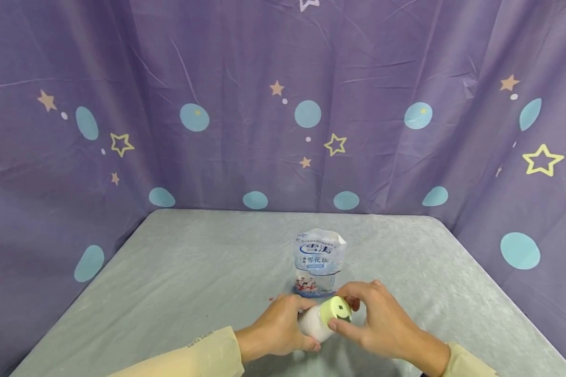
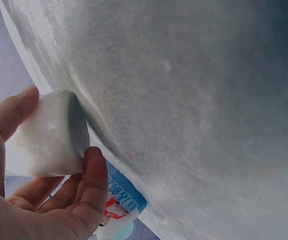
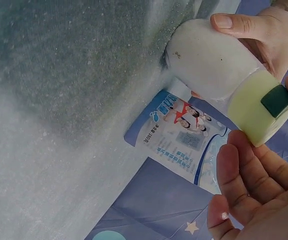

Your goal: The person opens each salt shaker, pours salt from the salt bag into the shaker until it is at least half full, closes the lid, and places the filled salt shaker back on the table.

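Observation:
A clear salt shaker (image 1: 313,325) full of white grains is held tilted close over the table, its light green cap (image 1: 332,311) toward the right. My left hand (image 1: 279,325) grips the body, thumb on one side and fingers on the other; the left wrist view shows the shaker's base (image 2: 78,127) facing outward. Thumb and fingertips of my right hand (image 1: 385,322) pinch the cap. On the cap, a dark green flap (image 3: 277,101) shows in the right wrist view. Just behind both hands, a blue-and-white salt bag (image 1: 318,262) stands upright.
A grey cloth covers the table (image 1: 207,262). Purple curtains (image 1: 245,141) with stars and blue dots hang along its back and sides. A few tiny red specks (image 1: 271,299) lie on the cloth left of the bag.

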Demonstrator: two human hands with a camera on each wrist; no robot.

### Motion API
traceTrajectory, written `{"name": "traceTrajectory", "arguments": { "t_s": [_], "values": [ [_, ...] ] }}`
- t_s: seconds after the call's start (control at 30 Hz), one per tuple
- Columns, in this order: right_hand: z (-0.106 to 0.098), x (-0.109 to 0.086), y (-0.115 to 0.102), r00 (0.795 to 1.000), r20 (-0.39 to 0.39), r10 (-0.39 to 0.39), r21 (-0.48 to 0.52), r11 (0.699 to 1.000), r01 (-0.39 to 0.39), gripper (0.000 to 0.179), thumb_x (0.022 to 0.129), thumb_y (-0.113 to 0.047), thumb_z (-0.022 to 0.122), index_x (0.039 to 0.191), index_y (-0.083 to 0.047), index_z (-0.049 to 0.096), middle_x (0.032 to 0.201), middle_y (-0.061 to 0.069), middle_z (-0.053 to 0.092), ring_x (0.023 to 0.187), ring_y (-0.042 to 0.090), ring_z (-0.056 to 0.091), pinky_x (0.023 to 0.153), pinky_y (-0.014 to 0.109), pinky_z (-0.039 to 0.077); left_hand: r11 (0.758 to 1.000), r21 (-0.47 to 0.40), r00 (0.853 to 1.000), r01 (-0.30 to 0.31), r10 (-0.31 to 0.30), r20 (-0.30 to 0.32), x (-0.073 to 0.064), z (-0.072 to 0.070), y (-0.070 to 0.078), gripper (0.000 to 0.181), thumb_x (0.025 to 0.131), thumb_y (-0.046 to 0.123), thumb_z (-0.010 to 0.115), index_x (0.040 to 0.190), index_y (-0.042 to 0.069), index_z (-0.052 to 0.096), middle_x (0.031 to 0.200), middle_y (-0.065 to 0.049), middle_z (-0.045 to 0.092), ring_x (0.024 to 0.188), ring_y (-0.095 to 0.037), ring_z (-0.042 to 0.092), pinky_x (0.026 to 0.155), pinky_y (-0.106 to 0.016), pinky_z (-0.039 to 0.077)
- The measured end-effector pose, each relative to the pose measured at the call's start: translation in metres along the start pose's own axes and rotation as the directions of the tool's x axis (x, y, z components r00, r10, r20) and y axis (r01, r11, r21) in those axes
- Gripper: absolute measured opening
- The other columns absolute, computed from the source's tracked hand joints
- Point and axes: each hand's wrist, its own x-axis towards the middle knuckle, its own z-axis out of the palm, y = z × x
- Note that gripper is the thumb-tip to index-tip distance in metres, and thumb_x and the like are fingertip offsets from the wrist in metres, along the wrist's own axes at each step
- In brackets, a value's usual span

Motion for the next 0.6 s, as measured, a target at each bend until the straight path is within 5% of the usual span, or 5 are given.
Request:
{"name": "traceTrajectory", "arguments": {
  "t_s": [0.6],
  "values": [
    [0.0031, 0.0014, -0.0004, 0.994, -0.015, 0.105, -0.037, 0.994, -0.105, 0.032, 0.079, -0.048, 0.087, 0.075, -0.036, 0.057, 0.065, -0.025, 0.052, 0.06, -0.003, 0.049, 0.066, 0.026, 0.037, 0.999, -0.053, 1.0, 0.004, -0.004, 0.001, -0.0002, 0.001, 0.0004, 0.043, 0.061, 0.022, 0.1, 0.098, 0.026, 0.077, 0.081, 0.021, 0.066, 0.072, 0.001, 0.057, 0.069, -0.024, 0.047]
  ]
}}
